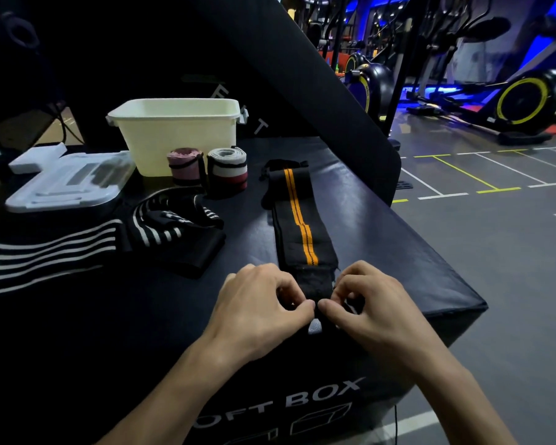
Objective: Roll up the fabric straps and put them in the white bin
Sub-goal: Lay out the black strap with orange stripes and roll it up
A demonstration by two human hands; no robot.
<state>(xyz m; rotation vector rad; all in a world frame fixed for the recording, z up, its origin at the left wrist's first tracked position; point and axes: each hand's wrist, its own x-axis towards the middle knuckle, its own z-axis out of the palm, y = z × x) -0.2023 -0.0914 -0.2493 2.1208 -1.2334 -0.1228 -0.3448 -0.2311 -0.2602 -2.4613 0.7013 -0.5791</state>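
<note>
A black strap with an orange stripe (297,220) lies flat on the black soft box (398,239), running away from me. My left hand (260,303) and my right hand (369,303) both pinch its near end, fingers curled over the black edge. The white bin (177,133) stands at the back left, open. In front of the bin stand two rolled straps: a pink roll (185,167) and a white, red and black roll (228,168). A black strap with white stripes (161,226) lies loose at the left.
A clear plastic lid (71,184) and a white foam piece (36,159) lie at the far left. A black padded panel (302,75) leans behind the box. The box's right edge drops to the gym floor, with exercise bikes (520,101) beyond.
</note>
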